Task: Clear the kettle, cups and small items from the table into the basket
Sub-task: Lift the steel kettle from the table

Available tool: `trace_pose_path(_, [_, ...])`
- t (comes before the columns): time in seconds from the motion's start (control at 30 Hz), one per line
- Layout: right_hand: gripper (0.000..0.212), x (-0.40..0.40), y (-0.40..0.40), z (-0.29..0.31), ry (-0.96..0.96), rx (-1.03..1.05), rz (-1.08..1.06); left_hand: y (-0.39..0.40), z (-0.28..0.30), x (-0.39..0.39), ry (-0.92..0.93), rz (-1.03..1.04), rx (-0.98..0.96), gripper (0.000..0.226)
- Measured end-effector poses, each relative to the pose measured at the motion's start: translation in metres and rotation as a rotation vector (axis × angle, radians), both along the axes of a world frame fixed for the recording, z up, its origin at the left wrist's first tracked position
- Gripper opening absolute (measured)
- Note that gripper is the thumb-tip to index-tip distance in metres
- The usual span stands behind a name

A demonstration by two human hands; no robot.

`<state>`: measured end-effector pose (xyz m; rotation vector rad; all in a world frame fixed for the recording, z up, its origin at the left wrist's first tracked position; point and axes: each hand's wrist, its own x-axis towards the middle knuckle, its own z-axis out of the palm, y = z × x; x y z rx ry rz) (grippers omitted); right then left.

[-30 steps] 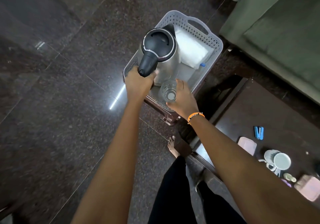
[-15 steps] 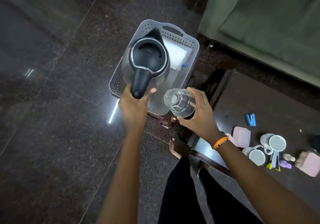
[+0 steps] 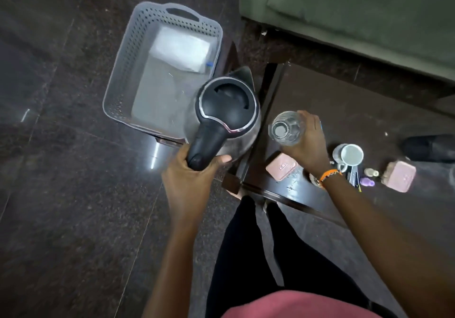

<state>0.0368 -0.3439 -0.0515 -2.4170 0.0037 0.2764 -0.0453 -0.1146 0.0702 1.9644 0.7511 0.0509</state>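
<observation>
The left hand [image 3: 188, 172] grips the black handle of the electric kettle [image 3: 227, 111], held over the near right corner of the grey basket [image 3: 128, 71]. The right hand [image 3: 306, 143] holds a clear glass [image 3: 286, 128] above the dark desk [image 3: 344, 111], near a white cup [image 3: 350, 155] and two pink boxes [image 3: 282, 166].

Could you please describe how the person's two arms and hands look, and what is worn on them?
Both forearms are bare, with no sleeves showing up to the lower edge of the picture. The left hand wears nothing: no ring, watch or glove is visible. The right hand is also ungloved, and its wrist carries a thin beaded bracelet, mostly orange with some dark and pale beads.
</observation>
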Motion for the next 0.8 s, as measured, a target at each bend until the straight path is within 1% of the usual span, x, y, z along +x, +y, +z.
trace_pose_path(0.1, [0.078,0.007,-0.019,-0.028,0.072,-0.028,0.014,-0.025,-0.016,-0.007,0.108,-0.107,0.013,0.031])
trace_pose_path(0.2, [0.076,0.013,-0.026,-0.053,0.113,-0.040,-0.001,-0.047,-0.033,-0.012,0.227,-0.215,0.083,0.033])
trace_pose_path(0.3, [0.071,0.016,-0.032,-0.077,0.122,-0.042,0.014,-0.063,-0.050,-0.016,0.298,-0.222,0.130,0.034])
trace_pose_path(0.43, [0.076,0.015,-0.033,-0.096,0.158,-0.061,0.012,-0.074,-0.062,-0.027,0.335,-0.191,0.153,0.044])
trace_pose_path(0.53, [0.081,0.016,-0.032,-0.101,0.152,-0.035,-0.024,-0.082,-0.068,-0.028,0.358,-0.225,0.186,0.048])
trace_pose_path(0.6, [0.085,0.018,-0.035,-0.102,0.192,-0.025,-0.001,-0.087,-0.070,-0.026,0.374,-0.240,0.201,0.052])
trace_pose_path(0.7, [0.091,0.021,-0.043,-0.100,0.259,0.033,0.027,-0.092,-0.071,-0.020,0.371,-0.195,0.185,0.046])
trace_pose_path(0.8, [0.089,0.019,-0.052,-0.097,0.281,0.066,0.078,-0.096,-0.069,-0.017,0.338,-0.176,0.148,0.039])
